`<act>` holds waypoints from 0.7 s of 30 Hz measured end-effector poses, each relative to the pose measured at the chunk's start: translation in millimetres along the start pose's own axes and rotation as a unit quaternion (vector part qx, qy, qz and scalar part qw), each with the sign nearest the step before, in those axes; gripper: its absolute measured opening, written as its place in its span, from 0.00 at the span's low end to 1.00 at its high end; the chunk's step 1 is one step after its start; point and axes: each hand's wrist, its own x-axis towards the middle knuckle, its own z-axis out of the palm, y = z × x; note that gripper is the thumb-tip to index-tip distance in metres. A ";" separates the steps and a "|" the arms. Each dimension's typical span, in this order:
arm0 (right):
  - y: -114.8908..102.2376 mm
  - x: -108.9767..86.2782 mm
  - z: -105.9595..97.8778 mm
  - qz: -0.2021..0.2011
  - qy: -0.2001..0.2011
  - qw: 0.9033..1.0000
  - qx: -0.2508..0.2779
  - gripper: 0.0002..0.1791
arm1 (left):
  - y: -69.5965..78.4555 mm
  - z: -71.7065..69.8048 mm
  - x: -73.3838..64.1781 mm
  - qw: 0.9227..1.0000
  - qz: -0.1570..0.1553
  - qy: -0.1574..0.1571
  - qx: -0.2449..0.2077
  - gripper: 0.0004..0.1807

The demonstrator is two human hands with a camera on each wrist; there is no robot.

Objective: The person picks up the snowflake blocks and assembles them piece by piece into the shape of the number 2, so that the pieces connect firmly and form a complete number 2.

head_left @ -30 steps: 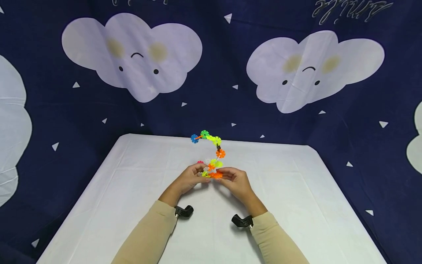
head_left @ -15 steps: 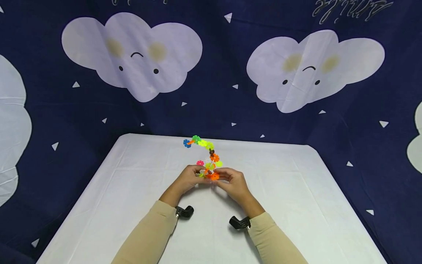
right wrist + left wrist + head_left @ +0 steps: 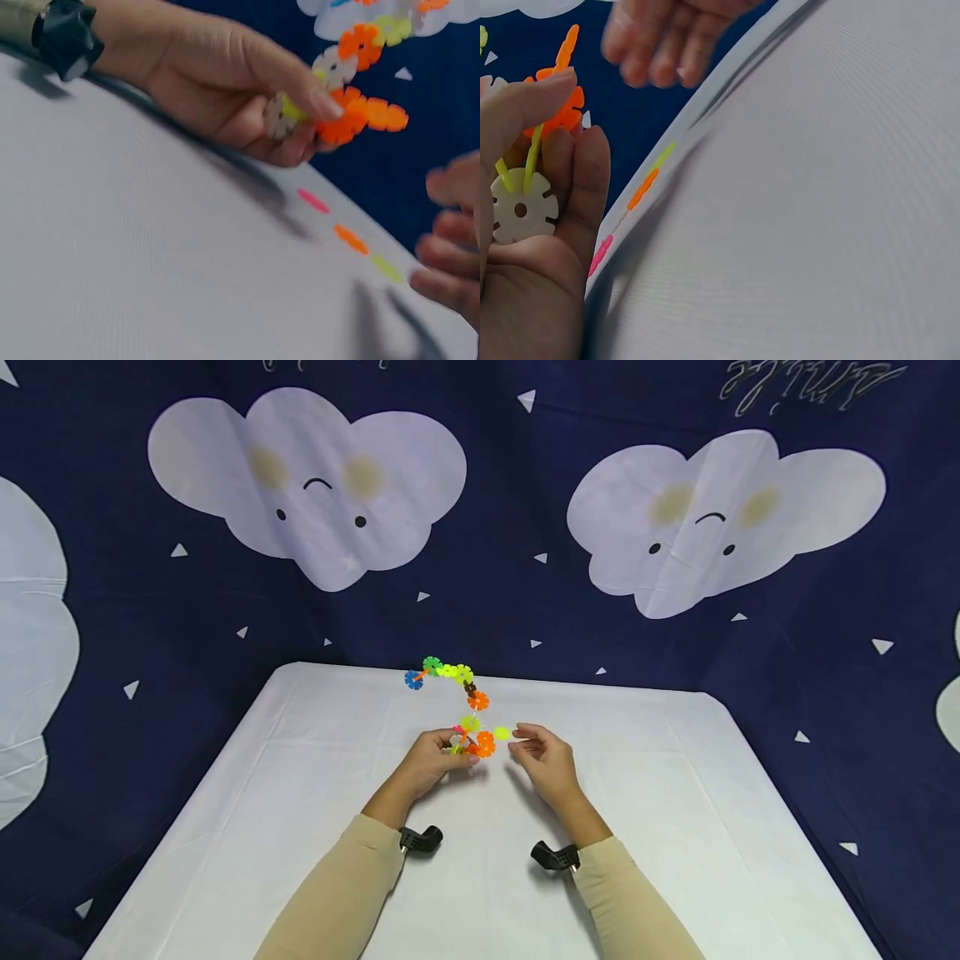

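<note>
My left hand pinches a chain of interlocking plastic snowflake discs near its orange end, raised over the table. In the left wrist view a whitish disc with yellow-green ones slotted into it sits in the palm, and the thumb presses by an orange disc. From the hand the chain runs up through brown, yellow and green pieces to a blue disc. My right hand is apart from the chain, its fingers loosely bent with nothing between them. A loose yellow-green disc lies on the table near it.
Loose orange and pink discs lie in a row with the yellow-green one on the white tabletop. Behind the table's far edge hangs a dark blue cloth with cloud prints. Each wrist carries a black camera mount.
My right hand has let go of the orange end of the chain and drawn back to the right. The chain's upper end has swung left, still in my left hand.
</note>
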 end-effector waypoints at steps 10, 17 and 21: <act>24.5 26.6 11.7 0.020 -0.043 0.969 -0.241 0.24 | -2.6 -2.4 1.6 0.999 -0.021 0.041 -0.005 0.14; 29.6 36.6 20.3 0.001 -0.065 0.964 -0.256 0.17 | -3.1 -1.9 0.6 0.999 -0.022 0.048 0.000 0.13; 28.7 33.2 20.5 0.008 -0.039 0.975 -0.216 0.17 | -3.2 -2.7 1.0 0.999 -0.023 0.048 0.003 0.12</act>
